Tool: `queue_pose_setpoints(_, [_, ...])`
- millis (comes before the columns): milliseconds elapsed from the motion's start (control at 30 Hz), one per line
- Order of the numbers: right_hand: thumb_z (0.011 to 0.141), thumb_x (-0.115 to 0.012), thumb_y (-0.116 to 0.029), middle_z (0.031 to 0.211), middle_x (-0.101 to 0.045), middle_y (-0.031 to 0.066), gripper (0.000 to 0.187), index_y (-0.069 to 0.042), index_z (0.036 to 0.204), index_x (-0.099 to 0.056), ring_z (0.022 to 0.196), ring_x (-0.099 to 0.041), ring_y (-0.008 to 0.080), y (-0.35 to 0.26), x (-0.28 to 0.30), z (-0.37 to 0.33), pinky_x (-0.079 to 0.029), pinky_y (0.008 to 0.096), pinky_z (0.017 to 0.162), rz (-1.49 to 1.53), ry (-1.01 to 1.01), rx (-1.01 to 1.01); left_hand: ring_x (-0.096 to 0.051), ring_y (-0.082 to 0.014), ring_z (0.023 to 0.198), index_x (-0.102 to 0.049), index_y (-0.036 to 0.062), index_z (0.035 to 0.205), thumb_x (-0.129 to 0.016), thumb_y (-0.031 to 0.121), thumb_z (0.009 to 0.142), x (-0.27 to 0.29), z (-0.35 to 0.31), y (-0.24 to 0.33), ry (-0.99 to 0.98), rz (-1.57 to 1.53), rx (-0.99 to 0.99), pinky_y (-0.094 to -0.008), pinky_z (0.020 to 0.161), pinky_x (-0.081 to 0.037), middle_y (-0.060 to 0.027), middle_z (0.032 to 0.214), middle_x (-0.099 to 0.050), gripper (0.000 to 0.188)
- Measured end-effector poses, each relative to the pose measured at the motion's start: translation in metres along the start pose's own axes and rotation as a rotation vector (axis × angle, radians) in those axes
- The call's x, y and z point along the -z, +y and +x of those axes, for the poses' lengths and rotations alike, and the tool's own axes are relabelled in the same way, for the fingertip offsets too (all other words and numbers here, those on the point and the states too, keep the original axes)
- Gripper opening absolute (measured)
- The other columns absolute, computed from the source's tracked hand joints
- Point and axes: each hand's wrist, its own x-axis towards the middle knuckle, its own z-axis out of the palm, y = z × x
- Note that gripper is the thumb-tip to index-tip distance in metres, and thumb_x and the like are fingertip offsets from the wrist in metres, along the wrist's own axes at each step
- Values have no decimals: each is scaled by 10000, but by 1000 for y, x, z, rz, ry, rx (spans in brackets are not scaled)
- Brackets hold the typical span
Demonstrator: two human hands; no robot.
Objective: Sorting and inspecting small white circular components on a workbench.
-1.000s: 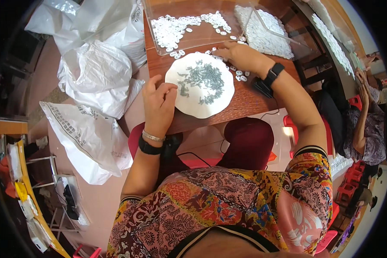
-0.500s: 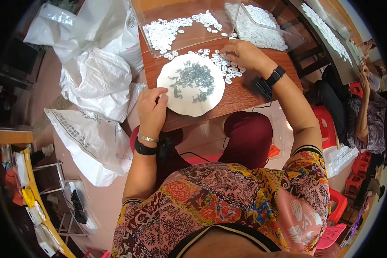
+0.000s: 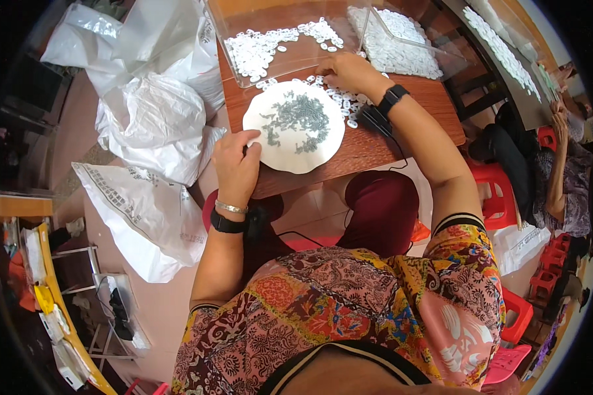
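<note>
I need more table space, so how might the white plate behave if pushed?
The plate would probably keep its shape, as its wavy outline looks even. It seems likelier to slide than tip, being wide and shallow on the table. The small grey pieces seem to lie loose on it, so a jolt might scatter them.

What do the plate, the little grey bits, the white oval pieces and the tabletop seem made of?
Plate: smooth, pale, scalloped rim; ceramic or plastic.
Grey bits: perhaps metal, from their dull grey; too small to be sure.
White oval pieces: likely moulded plastic, being uniformly white and alike.
Tabletop: wood or wood-look laminate; reddish brown, streaky grain, slight sheen.
</note>
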Motion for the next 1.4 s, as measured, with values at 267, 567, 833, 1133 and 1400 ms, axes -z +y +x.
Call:
queue_pose_setpoints(267, [747,-635,-138,771,-656,148,94,-60,793,-657,775,-633,302,-6,-6,14,-481,394,701,80,-113,-107,-534,-274,895,-662,53,816,-575,113,756,1,-5,-7,29,62,-77,-375,799,-407,-105,861,-620,121])
queue_pose_setpoints(567, [792,-634,-86,765,-659,108,103,-27,877,-646,695,-628,221,-10,6,-10,-486,315,642,350,114,-111,-530,-291,810,-656,54,824,-593,135,746,0,-5,-6,40,-37,-145,-393,759,-400,-104,775,-579,129])
queue_pose_setpoints(833, [867,-623,-81,801,-624,1,165,-7,1013,-640,710,-567,63,-99,40,-49,-476,201,656,1209,87,-280,-539,-296,849,-632,30,850,-572,131,795,2,9,19,187,-56,-194,-361,770,-413,-124,833,-597,129])
queue_pose_setpoints(1133, [869,-606,-50,815,-630,-4,158,-7,1014,-652,722,-542,47,-150,34,-64,-461,201,674,1287,14,-189,-513,-97,692,-563,11,778,-515,141,868,-16,14,38,-344,-790,147,-222,650,-402,-25,702,-555,166])
queue_pose_setpoints(1400, [848,-644,-61,780,-618,-2,77,-7,893,-611,705,-549,44,-154,22,-76,-446,183,647,1345,-106,-178,-523,-89,726,-565,18,846,-497,142,886,-5,-11,30,-555,-989,269,-220,707,-415,-18,745,-569,147])
